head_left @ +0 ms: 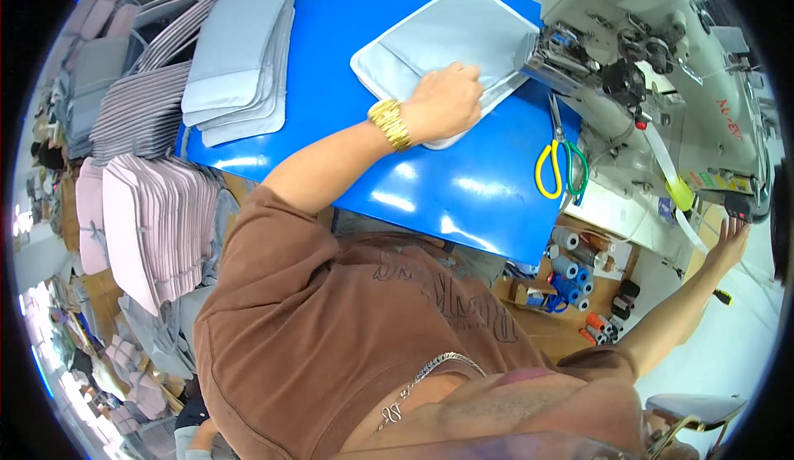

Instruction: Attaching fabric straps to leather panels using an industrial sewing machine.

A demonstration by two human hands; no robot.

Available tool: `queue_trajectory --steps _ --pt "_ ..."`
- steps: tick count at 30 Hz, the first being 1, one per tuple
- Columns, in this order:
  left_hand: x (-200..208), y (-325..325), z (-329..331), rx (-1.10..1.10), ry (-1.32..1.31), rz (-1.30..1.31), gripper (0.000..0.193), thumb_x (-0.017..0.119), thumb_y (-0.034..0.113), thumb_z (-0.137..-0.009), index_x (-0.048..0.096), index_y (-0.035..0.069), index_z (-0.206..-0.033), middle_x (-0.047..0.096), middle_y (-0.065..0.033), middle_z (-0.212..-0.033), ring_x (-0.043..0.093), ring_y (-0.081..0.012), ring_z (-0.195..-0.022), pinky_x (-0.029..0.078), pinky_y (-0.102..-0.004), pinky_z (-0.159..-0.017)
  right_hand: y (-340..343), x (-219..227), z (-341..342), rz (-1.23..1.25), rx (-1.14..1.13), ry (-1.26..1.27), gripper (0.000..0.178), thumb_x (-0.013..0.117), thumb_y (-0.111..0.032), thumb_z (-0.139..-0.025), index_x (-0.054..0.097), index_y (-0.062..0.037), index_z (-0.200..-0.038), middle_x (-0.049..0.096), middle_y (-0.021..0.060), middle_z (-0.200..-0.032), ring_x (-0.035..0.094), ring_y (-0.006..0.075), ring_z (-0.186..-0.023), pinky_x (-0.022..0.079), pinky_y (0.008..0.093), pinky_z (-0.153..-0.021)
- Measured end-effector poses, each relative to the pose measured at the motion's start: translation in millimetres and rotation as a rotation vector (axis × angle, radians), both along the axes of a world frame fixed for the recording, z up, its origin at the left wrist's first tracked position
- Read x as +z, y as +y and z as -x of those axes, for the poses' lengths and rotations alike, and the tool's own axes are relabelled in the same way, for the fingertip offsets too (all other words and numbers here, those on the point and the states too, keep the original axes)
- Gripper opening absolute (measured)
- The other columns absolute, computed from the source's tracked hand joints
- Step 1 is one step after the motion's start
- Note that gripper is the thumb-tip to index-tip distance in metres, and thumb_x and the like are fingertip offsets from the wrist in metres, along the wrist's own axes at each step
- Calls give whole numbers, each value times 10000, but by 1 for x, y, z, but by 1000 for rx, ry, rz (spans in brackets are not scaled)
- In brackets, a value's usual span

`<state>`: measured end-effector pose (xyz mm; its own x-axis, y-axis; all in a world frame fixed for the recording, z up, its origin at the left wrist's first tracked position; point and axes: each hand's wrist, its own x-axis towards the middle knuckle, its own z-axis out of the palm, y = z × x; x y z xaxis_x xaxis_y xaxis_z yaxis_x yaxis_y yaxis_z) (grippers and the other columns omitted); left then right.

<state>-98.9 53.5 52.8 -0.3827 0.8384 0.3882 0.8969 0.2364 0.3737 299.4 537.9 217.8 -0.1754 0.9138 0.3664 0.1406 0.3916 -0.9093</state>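
A light grey padded fabric panel [471, 34], with rounded corners and a seam across it, lies on the blue tabletop [331, 55]. Its right side runs under the head of a sewing machine [571, 59]. My left hand [447, 100] is at the panel's near edge, fingers curled in and closed on the fabric; the fingertips are hidden. Far to the right, my right hand [729, 241] reaches up to a black part [742, 206] at the machine's end. Its fingers are stretched out and hold nothing that I can see.
Scissors [559, 154] with yellow and green handles lie right of my left hand. A stack of grey panels [236, 55] sits at the table's left. Beyond its edge stand piles of pinkish panels [157, 220]. Thread spools [571, 274] lie below the table's right corner.
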Motion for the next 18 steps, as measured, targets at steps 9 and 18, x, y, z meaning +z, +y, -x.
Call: queue_trajectory --steps 9,18 --pt "72 13 153 276 262 -304 282 532 282 -926 629 23 -868 664 -178 -839 636 -355 -710 498 -450 -580 -230 -86 -18 125 47 -127 336 538 -118 -1006 530 26 -1310 592 157 -1290 640 231 -1083 529 319 -898" --pt "-9 63 132 4 -413 -70 377 606 361 -951 697 35 -1116 717 -145 -1063 672 -198 -986 506 -328 -865 -312 -71 -125 182 -250 -223 342 568 -191 -998 585 5 -1278 633 115 -1254 652 196 -1036 525 308 -888"
